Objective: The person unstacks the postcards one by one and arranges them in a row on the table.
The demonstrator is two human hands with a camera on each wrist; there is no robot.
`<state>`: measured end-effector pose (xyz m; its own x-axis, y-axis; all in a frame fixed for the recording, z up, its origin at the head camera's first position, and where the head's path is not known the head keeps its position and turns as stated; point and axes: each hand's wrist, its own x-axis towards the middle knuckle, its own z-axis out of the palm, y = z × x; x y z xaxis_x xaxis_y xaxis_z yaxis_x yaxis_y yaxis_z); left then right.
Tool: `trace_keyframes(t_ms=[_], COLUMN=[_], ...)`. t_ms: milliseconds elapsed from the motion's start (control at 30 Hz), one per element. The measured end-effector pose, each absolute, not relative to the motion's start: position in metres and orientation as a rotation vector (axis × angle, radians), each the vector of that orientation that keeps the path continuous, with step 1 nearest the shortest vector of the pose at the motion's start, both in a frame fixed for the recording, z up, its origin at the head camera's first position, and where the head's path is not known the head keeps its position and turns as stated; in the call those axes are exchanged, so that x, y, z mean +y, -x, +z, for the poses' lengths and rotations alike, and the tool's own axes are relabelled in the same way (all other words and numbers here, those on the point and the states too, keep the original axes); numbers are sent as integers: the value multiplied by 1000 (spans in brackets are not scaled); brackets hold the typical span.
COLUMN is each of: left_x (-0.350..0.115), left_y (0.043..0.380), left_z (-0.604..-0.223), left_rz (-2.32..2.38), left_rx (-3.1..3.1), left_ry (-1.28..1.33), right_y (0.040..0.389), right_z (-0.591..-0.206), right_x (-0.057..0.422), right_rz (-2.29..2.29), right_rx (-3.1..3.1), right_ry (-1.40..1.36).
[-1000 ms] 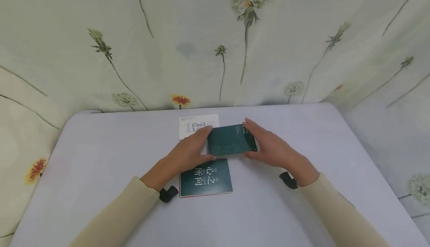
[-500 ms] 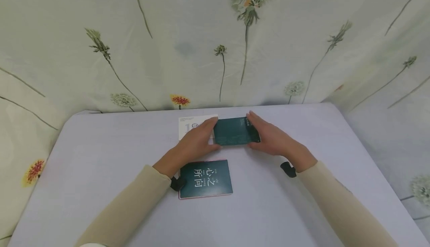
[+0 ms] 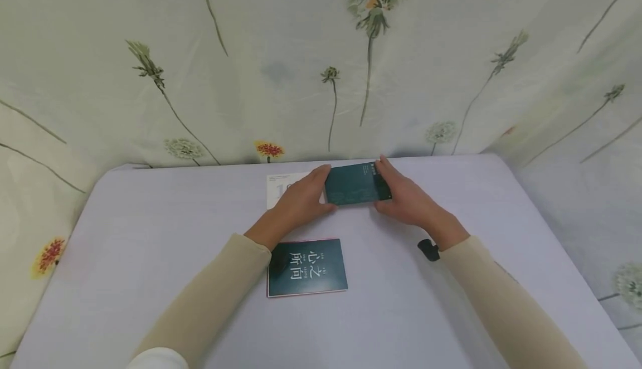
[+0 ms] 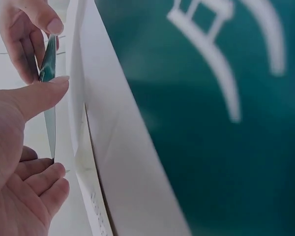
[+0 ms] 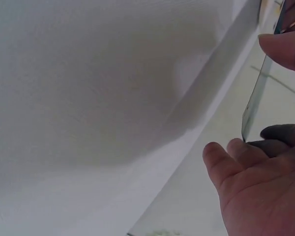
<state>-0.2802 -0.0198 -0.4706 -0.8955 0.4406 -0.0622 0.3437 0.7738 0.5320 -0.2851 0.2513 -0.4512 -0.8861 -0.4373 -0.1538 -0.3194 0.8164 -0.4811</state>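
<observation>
Between my two hands in the head view is a dark green card point(image 3: 357, 184) with small pale print along its right end, raised over the far part of the table. My left hand point(image 3: 301, 197) pinches its left end, thumb at the near edge and fingers at the far edge. Its right end is gripped the same way by my right hand point(image 3: 408, 197). Seen edge-on in the left wrist view, the held card point(image 4: 48, 69) looks thin. A second green card point(image 3: 326, 280) with large white characters lies on the table, partly under my left sleeve.
A white card point(image 3: 278, 185) lies at the back of the table, mostly hidden behind my left hand. The white-covered table point(image 3: 165, 235) ends at a flower-printed cloth point(image 3: 281, 73) hanging behind it.
Both hands have carried the green card away from me and slightly to the right. More of the white card is now covered by my left hand; the lying green card stays put.
</observation>
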Motion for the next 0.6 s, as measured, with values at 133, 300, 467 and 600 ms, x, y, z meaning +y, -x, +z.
trace_keyframes(t_ms=[133, 300, 467, 600], left_x=[-15, -8, -4, -3], left_y=[287, 294, 298, 301], left_z=[-475, -479, -480, -481], left_rz=[764, 759, 773, 738], left_rx=[2775, 2778, 2772, 2786], left_ry=[-623, -605, -600, -606], right_y=[290, 295, 296, 297], right_z=[-457, -464, -465, -463], right_x=[255, 258, 259, 259], right_rz=[-663, -657, -641, -641], right_rx=[2736, 2729, 2712, 2707], right_ry=[573, 540, 505, 514])
